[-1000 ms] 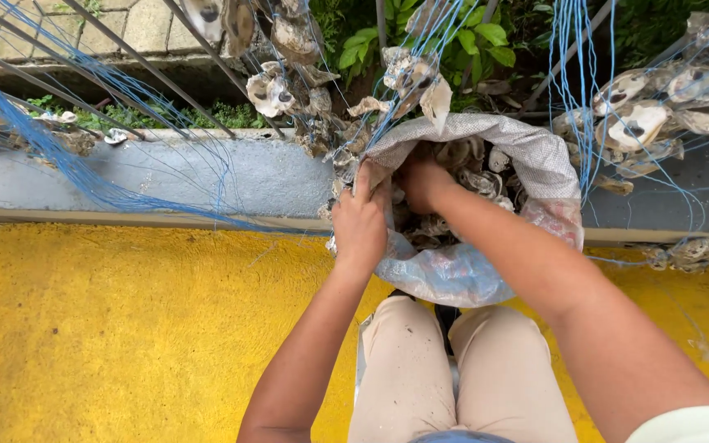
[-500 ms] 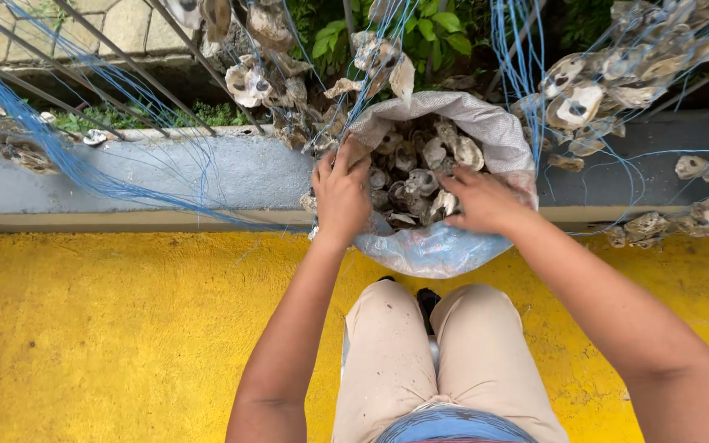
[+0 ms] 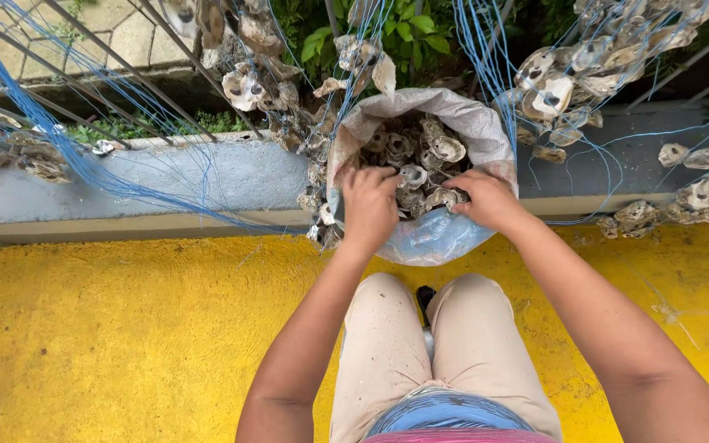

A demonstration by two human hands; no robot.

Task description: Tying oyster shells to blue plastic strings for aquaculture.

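Woven white sack (image 3: 461, 115) of oyster shells (image 3: 420, 156) stands open against the grey ledge (image 3: 207, 176); both hands have drawn back from deep inside to its near rim; left hand (image 3: 368, 205) curled over the shells, grasp unclear; right hand (image 3: 490, 199) closed on one shell (image 3: 443, 197); picking appears under way; blue strings (image 3: 84, 160) hang alongside.

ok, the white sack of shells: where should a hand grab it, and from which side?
Probably the rolled-down rim of the sack, from above. The mouth gapes upward and the rim is folded into a thick cuff, while the lower wall bulges with oyster shells. The left hand and right hand already sit at the near rim; both sides look safest.
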